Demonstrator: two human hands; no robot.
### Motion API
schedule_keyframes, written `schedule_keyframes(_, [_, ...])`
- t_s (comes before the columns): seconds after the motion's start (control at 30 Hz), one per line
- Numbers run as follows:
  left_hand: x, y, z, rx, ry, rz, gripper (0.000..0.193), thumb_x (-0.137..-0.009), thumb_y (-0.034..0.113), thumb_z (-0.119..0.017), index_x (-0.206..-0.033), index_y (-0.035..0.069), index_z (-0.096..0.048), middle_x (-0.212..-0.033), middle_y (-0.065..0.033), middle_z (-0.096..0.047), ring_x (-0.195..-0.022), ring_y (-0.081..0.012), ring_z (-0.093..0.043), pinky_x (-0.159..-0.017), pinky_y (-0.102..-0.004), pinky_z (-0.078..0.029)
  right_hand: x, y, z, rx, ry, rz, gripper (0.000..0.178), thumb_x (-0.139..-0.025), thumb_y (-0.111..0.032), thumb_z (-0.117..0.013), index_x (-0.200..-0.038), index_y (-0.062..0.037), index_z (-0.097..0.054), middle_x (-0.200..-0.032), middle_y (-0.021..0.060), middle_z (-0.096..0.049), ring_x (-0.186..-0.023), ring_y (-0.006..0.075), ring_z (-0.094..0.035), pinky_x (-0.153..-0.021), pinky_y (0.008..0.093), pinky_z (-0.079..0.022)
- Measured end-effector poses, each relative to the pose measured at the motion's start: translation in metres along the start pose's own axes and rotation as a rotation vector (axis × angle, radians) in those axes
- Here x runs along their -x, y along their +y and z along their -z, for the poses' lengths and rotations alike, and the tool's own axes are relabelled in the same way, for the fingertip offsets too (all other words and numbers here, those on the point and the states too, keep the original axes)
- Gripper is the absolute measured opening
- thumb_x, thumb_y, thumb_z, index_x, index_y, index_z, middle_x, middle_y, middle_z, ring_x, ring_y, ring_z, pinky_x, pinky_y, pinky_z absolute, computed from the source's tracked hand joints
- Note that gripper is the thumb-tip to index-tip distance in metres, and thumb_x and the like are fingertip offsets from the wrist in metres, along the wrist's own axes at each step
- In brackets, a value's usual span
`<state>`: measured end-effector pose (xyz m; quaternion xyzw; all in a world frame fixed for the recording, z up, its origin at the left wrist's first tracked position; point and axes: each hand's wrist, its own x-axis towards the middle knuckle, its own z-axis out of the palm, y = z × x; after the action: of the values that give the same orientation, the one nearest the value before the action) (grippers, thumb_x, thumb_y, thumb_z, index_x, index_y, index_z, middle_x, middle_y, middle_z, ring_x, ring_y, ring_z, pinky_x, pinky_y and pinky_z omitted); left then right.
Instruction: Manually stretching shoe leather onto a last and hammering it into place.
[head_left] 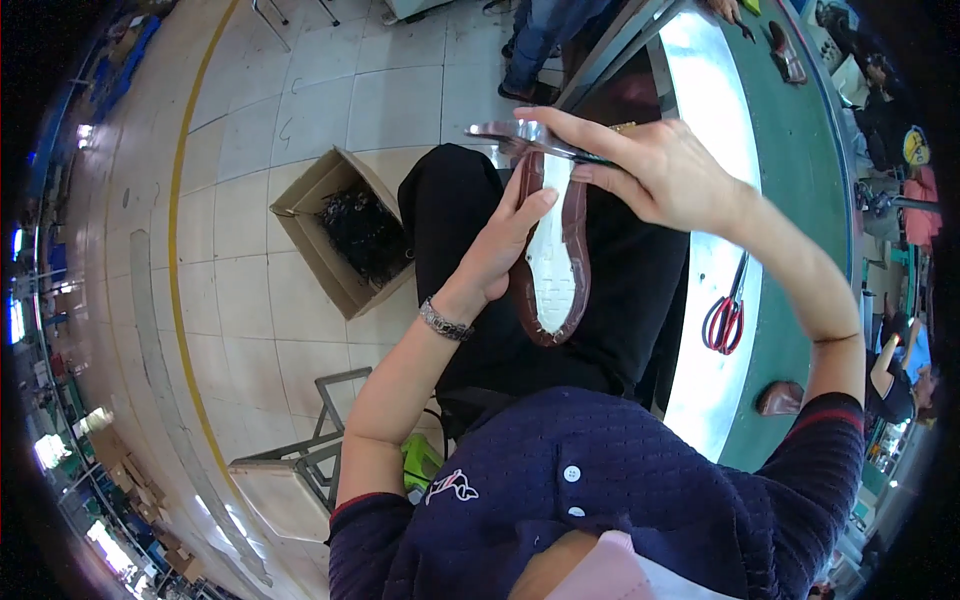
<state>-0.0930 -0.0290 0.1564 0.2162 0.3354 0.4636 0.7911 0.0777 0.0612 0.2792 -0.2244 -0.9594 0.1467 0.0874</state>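
Over my lap lies a brown leather shoe upper [574,215] with its underside up, a white insole [552,262] showing along its middle. My left hand [508,232] is closed round its side, the thumb resting on the white part. With fingers and thumb bent together, my right hand [655,172] grips a shiny metal tool [505,130] with a broad, rounded head. That tool lies across the far end of the shoe and hides it. Whether the tool touches the leather, I cannot tell.
Red-handled scissors [724,322] lie on the metal ledge to my right. Brown shoe pieces [780,398] rest on the green conveyor belt [735,440] beside it. A cardboard box [350,235] of dark scraps stands on the floor at left, near a metal-framed stool [285,495]. Another person's legs [540,50] are ahead.
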Motion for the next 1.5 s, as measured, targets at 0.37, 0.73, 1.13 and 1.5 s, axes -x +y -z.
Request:
schedule_keyframes(0.37, [0.006,0.014,0.002,0.002,-0.03,0.146,0.071,-0.086,0.013,-0.07,-0.145,0.013,-0.03,-0.127,-0.0032,-0.051,-0.111,-0.0141,-0.053,-0.097,-0.0321,-0.044,0.022,-0.006,-0.019,-0.107,-0.057,-0.106,0.06,-0.096,-0.024,-0.054,-0.149,-0.0252,-0.025,-0.063,0.011,-0.062,-0.049,0.0225,-0.061,-0.05,0.0319,-0.052])
schedule_keyframes(0.73, [0.032,-0.019,-0.01,0.223,0.036,-0.006,0.059,-0.099,0.031,-0.051,-0.149,0.011,-0.026,-0.138,-0.006,-0.046,-0.123,-0.0158,-0.047,-0.105,-0.0308,-0.036,0.025,-0.009,-0.027,0.017,-0.309,-0.286,0.062,-0.093,-0.021,-0.058,-0.148,-0.0221,-0.03,-0.06,0.0122,-0.059,-0.051,0.0278,-0.06,-0.049,0.0367,-0.047])
schedule_keyframes(1.13, [0.043,-0.023,0.014,0.406,-0.095,0.117,0.061,-0.097,0.033,-0.054,-0.149,0.014,-0.026,-0.137,-0.0056,-0.046,-0.125,-0.0175,-0.046,-0.106,-0.0347,-0.038,0.021,-0.035,-0.008,0.13,-0.275,-0.073,0.064,-0.093,-0.021,-0.057,-0.15,-0.0237,-0.026,-0.061,0.0125,-0.06,-0.049,0.026,-0.06,-0.047,0.0361,-0.046])
schedule_keyframes(1.5, [0.043,-0.049,-0.003,-0.025,0.108,-0.158,0.069,-0.094,0.024,-0.062,-0.148,0.005,-0.024,-0.131,-0.0067,-0.048,-0.122,-0.0171,-0.046,-0.105,-0.0312,-0.037,0.03,-0.057,-0.006,-0.11,-0.117,-0.07,0.063,-0.092,-0.019,-0.057,-0.148,-0.0182,-0.028,-0.064,0.0117,-0.065,-0.048,0.0224,-0.063,-0.044,0.0298,-0.05])
